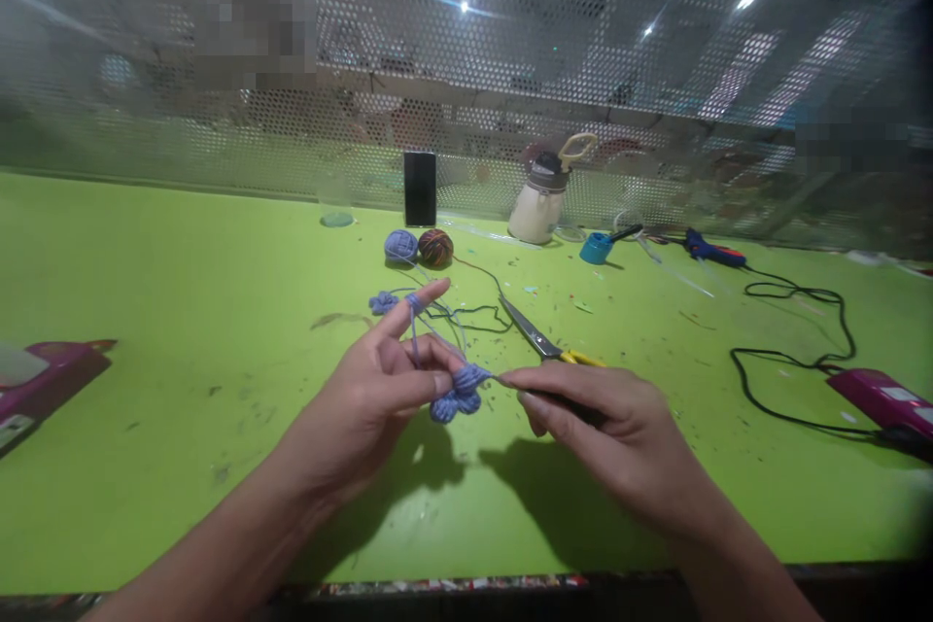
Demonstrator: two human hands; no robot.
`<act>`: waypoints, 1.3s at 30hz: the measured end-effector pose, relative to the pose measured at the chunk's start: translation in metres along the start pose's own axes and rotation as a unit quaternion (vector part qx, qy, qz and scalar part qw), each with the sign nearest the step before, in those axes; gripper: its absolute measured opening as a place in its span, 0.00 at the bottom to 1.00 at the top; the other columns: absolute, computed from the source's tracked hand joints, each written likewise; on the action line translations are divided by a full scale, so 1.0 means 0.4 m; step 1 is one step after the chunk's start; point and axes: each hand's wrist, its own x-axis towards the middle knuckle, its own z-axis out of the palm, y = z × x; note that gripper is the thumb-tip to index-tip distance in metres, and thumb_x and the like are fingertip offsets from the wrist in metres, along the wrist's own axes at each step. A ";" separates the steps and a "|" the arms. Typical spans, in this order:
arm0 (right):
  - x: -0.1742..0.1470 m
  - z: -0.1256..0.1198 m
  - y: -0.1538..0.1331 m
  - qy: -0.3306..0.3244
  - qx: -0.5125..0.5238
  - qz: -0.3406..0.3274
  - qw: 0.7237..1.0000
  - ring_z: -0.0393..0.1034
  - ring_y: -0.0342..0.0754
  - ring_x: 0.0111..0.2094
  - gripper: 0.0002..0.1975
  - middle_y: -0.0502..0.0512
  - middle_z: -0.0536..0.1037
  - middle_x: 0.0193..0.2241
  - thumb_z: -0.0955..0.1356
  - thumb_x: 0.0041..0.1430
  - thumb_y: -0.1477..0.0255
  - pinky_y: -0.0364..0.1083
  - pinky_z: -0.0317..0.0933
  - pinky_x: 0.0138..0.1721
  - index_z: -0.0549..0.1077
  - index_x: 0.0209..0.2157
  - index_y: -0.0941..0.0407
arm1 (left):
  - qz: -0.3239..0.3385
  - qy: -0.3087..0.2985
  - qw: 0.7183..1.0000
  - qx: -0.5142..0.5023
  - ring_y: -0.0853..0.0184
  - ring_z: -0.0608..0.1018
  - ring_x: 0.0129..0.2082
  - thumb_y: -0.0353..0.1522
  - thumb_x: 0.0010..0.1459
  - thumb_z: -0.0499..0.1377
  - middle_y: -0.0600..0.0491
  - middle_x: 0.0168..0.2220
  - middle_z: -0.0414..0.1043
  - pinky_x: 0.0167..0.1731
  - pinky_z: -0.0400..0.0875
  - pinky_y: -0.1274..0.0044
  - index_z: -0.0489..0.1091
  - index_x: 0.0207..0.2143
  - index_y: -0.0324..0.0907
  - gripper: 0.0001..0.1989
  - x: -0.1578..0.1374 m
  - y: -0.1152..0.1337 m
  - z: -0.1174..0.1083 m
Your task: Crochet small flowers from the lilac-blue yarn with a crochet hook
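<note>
Between thumb and fingers my left hand (379, 389) pinches a small purple crochet piece (456, 400) with rounded petals. Purple yarn is wound round its raised index finger and runs down to the piece. My right hand (598, 408) grips a crochet hook (565, 400) with a dark handle, its tip in the loops at the piece's right side. A purple yarn ball (400, 246) and a dark multicoloured yarn ball (435, 248) lie side by side beyond my hands. Another small purple crochet piece (383, 302) rests behind my left hand.
Scissors (535, 330) with yellow handles lie just beyond my right hand. Farther back stand a phone (420, 190), a bottle (537, 204) and a blue pot (596, 249). A glue gun (714, 250) and a corded magenta device (881, 400) are at right, another magenta object (54, 384) at left.
</note>
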 end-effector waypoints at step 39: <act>0.010 0.015 -0.006 -0.017 0.089 0.104 0.990 0.65 0.42 0.21 0.11 0.52 0.77 0.22 0.68 0.60 0.72 0.42 0.56 0.20 0.82 0.39 0.58 | 0.077 0.043 0.988 0.127 0.69 0.75 0.29 0.23 0.47 0.70 0.56 0.29 0.75 0.31 0.73 0.79 0.50 0.68 0.48 0.50 -0.010 -0.006 0.033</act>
